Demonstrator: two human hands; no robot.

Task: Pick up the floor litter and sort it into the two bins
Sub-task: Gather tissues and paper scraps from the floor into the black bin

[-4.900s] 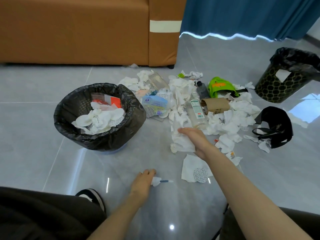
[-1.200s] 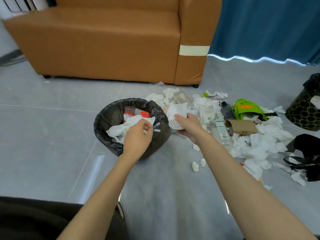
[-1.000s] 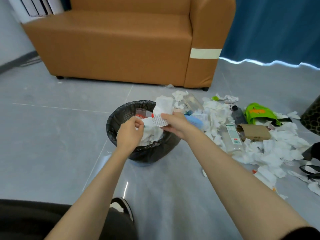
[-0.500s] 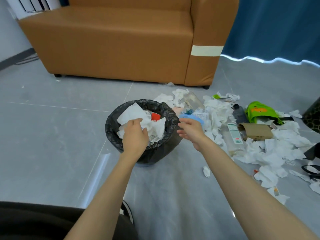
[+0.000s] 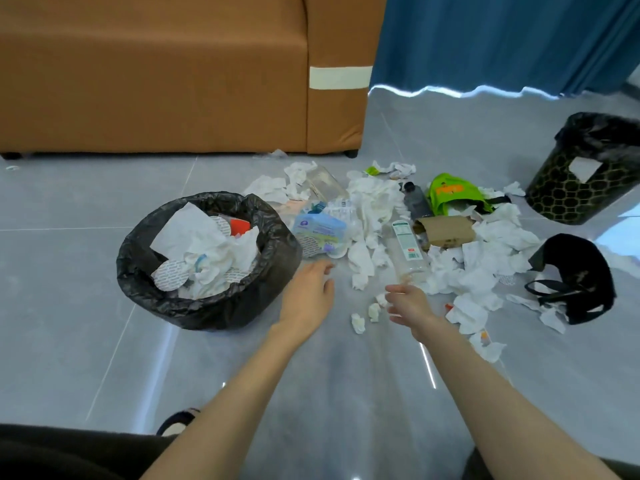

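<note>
A bin lined with a black bag (image 5: pixel 277 251) stands on the floor at the left, piled with white tissues and round pads. A second black-lined bin with a honeycomb pattern (image 5: pixel 585 188) stands far right. Between them lies a heap of crumpled tissues (image 5: pixel 374 202), a clear plastic bottle (image 5: pixel 408 247), a dark bottle (image 5: pixel 415 202), a cardboard piece (image 5: pixel 446 230), a green bag (image 5: pixel 453 195) and a blue packet (image 5: pixel 322 226). My left hand (image 5: pixel 308 296) hovers open beside the left bin, holding nothing. My right hand (image 5: pixel 410 303) is open just right of three small tissue scraps (image 5: pixel 370 311).
A brown sofa (image 5: pixel 173 81) fills the back left, with a blue curtain (image 5: pixel 502 39) behind on the right. A black bag with straps (image 5: pixel 571 278) lies at the right among tissues. My shoe (image 5: pixel 176 419) and dark trouser legs are at the bottom edge.
Both hands let tissues fall into the left bin, then drew back from it. They now hang empty over the floor near the small scraps.
</note>
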